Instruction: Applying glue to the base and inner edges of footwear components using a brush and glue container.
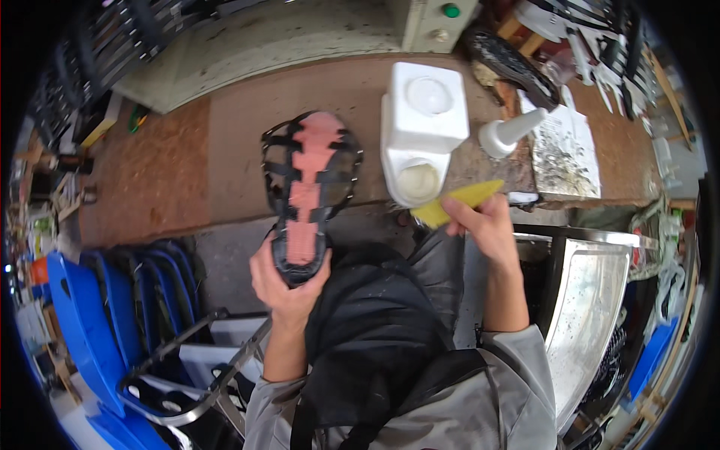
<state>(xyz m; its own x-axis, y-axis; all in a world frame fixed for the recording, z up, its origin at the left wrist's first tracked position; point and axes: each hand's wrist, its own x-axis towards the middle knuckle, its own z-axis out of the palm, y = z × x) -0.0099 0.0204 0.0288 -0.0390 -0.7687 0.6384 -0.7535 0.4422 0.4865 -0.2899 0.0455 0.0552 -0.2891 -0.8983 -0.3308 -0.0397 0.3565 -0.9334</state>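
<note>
The black strappy sandal with a salmon-pink ribbed strip along its footbed (pixel 306 196) is held upright-side to view, toe pointing away from the person and heel toward the body; its toe end lies over the brown worktop surface (pixel 169 165), though whether it rests there or hovers cannot be told. The left hand (pixel 289 294) is cupped around the heel, gripping it from both sides. The right hand (pixel 487 227) pinches a thin, flat, yellow-green pointed piece (pixel 469 196) between thumb and fingers, its lower end just beside the round cream-filled cup of a white plastic block-shaped dispenser (pixel 426 124); contact with the cup is unclear. Right of the dispenser stands a white plastic bottle with a cone-shaped nozzle (pixel 517 133), near a dark-smudged white sheet (pixel 566 154). The step in hand looks like loading the yellow piece, perhaps as a spreader, from the cup, while the sandal is kept ready. The next move would likely call for carrying it leftward to the footbed, with the left hand keeping the heel steady.
</note>
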